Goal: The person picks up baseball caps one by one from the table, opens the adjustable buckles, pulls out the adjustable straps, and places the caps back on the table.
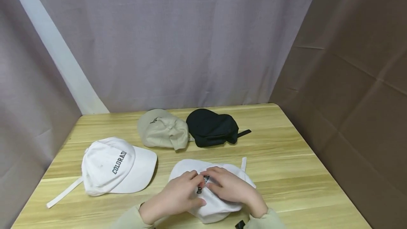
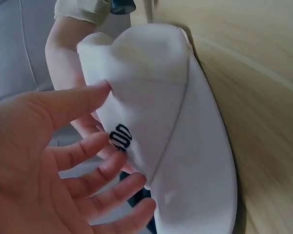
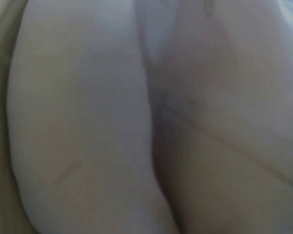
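A white cap [image 1: 184,166] with dark lettering lies at the table's near side, brim pointing away and a white strap [image 1: 243,164] sticking out at its right. My left hand [image 1: 181,194] is at the cap's lettered front, fingers loosely bent and spread. In the left wrist view, that left hand [image 2: 44,161] has its thumb and fingertips against the white cloth [image 2: 151,107]. From the right, my right hand [image 1: 233,187] rests over the cap's crown, fingertips near the lettering and close to the left fingers. The right wrist view is a blurred close-up.
Left of the hands sits another white cap [image 1: 103,167] lettered COLORADO, its strap [image 1: 65,192] trailing left. Farther back, a beige cap [image 1: 163,130] and a black cap [image 1: 211,128] lie side by side on the wooden table [image 1: 295,172]. Curtains [image 1: 178,45] enclose the table.
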A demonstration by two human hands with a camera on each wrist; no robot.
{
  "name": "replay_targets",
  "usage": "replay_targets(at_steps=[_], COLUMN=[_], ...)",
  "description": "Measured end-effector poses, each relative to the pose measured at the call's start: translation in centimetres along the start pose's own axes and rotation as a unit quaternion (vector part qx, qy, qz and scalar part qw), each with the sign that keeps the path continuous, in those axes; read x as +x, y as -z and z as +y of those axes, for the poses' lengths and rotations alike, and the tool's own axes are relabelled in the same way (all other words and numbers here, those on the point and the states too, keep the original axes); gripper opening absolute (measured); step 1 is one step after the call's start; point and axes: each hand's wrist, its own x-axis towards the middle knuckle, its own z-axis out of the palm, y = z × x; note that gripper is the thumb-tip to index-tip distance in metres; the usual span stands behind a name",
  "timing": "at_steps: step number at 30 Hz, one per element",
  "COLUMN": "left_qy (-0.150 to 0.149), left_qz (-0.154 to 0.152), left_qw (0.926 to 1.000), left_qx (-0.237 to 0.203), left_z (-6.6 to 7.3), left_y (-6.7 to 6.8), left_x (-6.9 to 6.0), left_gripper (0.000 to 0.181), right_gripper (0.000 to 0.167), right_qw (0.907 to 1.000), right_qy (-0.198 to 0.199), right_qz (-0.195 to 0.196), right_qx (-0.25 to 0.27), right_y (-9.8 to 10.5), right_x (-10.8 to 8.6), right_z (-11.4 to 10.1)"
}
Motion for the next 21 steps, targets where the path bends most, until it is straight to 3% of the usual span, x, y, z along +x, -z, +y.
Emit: replay_targets(at_steps=[7, 12, 15, 18, 21], left_qy=[0.013, 0.01, 0.002, -0.027, -0.06], left_qz=[0.013, 0.013, 0.024, 0.041, 0.046], left_qw=[0.9998, 0.9998, 0.9997, 0.9988, 0.9971], left_qx=[-0.006, -0.012, -0.009, -0.009, 0.009], left_z=[-1.7, -1.7, -1.1, 0.0, 1.1], left_y=[0.3, 0.5, 0.3, 0.0, -0.3], left_x=[-1.9, -2.3, -2.2, -2.1, -1.8], left_gripper=[0.045, 0.049, 0.052, 0.054, 0.057], right_gripper=[0.037, 0.034, 0.03, 0.029, 0.036], right_qw=[1.0, 0.9987, 0.9937, 0.9844, 0.9791], right_qy=[0.001, 0.006, -0.023, -0.076, -0.117], right_qz=[-0.002, 0.05, 0.107, 0.154, 0.162], right_qx=[-0.005, 0.007, 0.023, 0.039, 0.038], right_y=[-0.2, 1.0, 2.1, 3.1, 3.8], right_x=[0.6, -0.3, -1.3, -2.6, -3.8], right_z=[-0.7, 0.1, 1.2, 2.6, 4.0])
